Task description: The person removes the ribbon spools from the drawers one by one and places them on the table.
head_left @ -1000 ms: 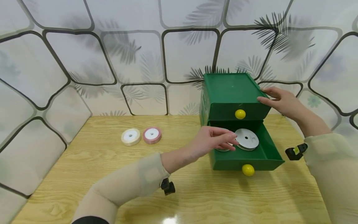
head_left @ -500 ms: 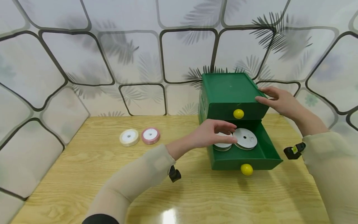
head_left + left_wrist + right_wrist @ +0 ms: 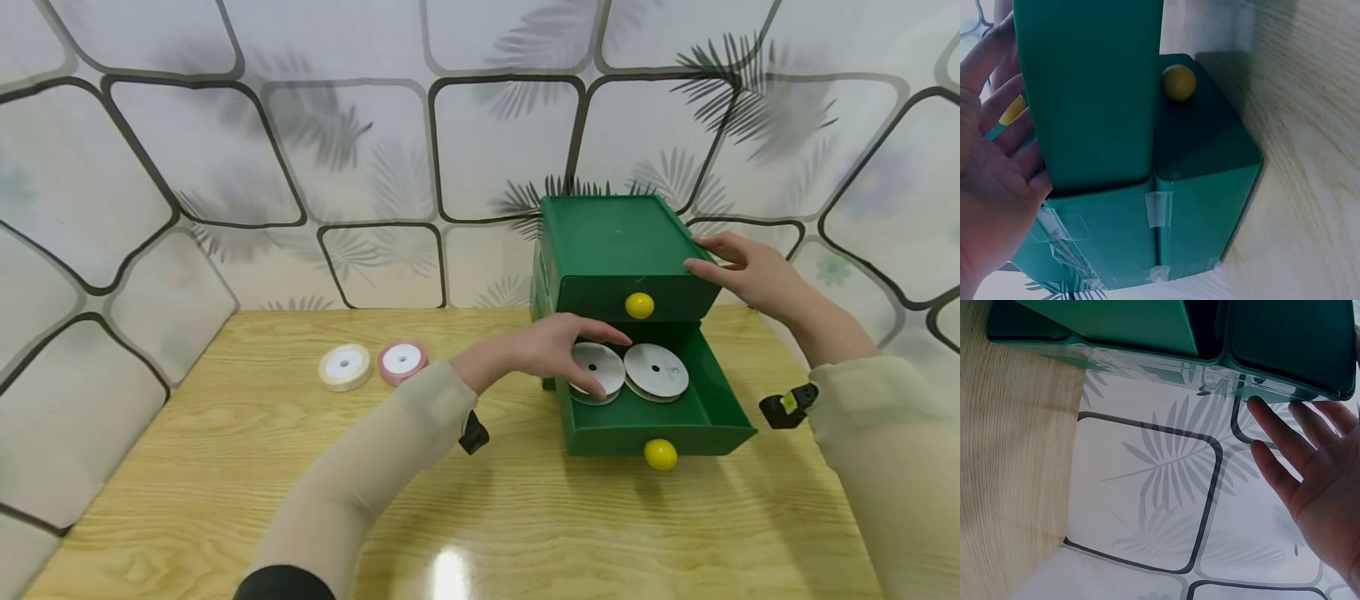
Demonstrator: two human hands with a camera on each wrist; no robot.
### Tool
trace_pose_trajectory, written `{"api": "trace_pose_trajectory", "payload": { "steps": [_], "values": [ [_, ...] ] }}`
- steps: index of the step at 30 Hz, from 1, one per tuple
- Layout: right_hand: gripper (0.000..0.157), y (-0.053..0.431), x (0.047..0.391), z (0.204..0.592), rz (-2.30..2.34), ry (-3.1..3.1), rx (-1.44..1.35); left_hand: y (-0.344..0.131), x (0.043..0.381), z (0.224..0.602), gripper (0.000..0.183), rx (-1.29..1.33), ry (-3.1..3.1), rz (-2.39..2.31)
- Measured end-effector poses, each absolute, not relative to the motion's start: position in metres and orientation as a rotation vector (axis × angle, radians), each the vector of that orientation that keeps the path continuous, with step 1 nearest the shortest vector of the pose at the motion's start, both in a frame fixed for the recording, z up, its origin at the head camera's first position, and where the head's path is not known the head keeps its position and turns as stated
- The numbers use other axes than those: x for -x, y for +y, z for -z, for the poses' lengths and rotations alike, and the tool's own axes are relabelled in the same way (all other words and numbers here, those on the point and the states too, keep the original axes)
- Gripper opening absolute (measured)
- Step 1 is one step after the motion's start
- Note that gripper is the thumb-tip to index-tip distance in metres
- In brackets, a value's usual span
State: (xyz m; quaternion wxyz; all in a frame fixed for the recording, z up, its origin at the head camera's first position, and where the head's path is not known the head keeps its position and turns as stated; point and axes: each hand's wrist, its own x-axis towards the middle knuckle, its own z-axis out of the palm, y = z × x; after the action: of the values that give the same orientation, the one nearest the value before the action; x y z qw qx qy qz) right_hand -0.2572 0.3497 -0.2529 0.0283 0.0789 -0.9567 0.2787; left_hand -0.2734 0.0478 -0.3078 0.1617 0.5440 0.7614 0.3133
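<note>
In the head view my left hand is over the pulled-out drawer of a green cabinet. Its thumb and fingers are spread apart above a white ribbon spool on the drawer's left side. A second white spool lies just right of it. My right hand rests its fingertips at the cabinet's upper right edge, fingers relaxed. In the left wrist view, the left hand reaches over the drawer's side wall, which hides the spools.
A cream ribbon spool and a pink one lie on the wooden table at left. Yellow knobs stick out from the shut top drawer and the open one. The left wrist view shows a shut lower drawer. A patterned wall covering stands behind.
My left hand has moved slightly left and its thumb and fingers have spread apart, uncovering the left white spool. My right hand stays at the cabinet's edge.
</note>
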Motion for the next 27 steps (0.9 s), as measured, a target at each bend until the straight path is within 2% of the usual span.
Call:
{"api": "trace_pose_trajectory", "payload": {
  "steps": [17,27],
  "values": [
    [0.07,0.349,0.257,0.254,-0.879,-2.935,-0.238,0.063,0.278,0.297,0.07,-1.525,2.303,-0.393],
    [0.069,0.348,0.256,0.254,-0.885,-2.925,-0.251,0.066,0.277,0.297,0.069,-1.515,2.331,-0.291]
  ]
}}
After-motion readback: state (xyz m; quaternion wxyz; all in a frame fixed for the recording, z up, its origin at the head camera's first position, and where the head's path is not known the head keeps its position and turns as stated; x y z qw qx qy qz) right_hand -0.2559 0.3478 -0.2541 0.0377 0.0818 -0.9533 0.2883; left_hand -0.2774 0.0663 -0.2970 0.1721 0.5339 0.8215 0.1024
